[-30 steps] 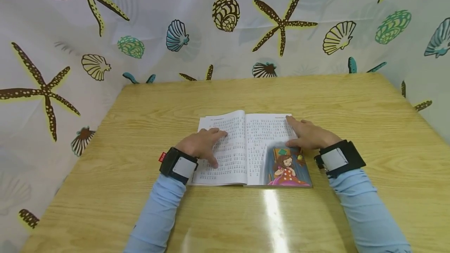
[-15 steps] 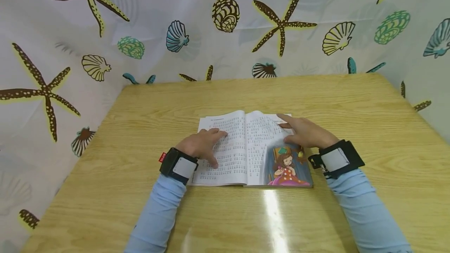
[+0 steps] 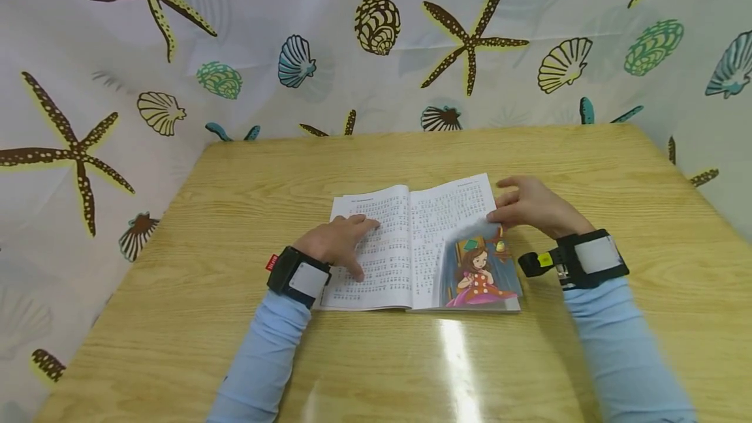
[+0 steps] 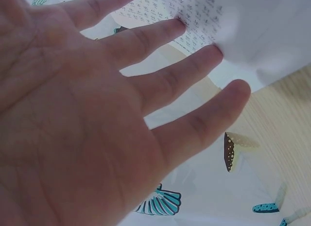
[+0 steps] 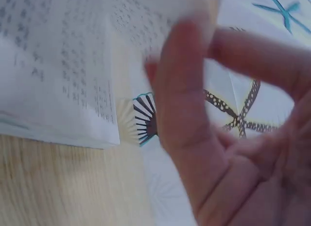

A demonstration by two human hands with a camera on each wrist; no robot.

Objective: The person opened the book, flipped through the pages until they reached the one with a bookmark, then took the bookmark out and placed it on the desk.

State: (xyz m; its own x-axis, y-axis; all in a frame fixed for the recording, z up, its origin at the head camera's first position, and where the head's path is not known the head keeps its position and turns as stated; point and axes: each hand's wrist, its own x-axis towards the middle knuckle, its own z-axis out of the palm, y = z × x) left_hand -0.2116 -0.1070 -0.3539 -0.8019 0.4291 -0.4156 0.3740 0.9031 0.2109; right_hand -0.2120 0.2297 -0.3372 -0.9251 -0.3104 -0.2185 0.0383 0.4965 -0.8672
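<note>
An open book [image 3: 384, 260] with printed text lies on the table, its right page [image 3: 449, 211] bearing a coloured drawing of a girl in a spotted dress. That page is lifted along its outer edge, and a white strip of the sheet beneath shows at its lower corner. My right hand [image 3: 537, 204] pinches the raised edge between thumb and fingers, which the right wrist view shows close up. On the left page rests my left hand [image 3: 336, 241], fingers spread and nearly straight. Its palm [image 4: 82, 114] fills much of the left wrist view.
A wooden table [image 3: 276, 175] carries the book near its middle. Behind it and at both sides hangs a white cloth [image 3: 247, 12] printed with starfish and shells. Both wrists wear black straps, and the sleeves are light blue.
My right hand first bent up the page's top corner, then moved outward and raised the outer edge while pinching it. The left hand has stayed in place.
</note>
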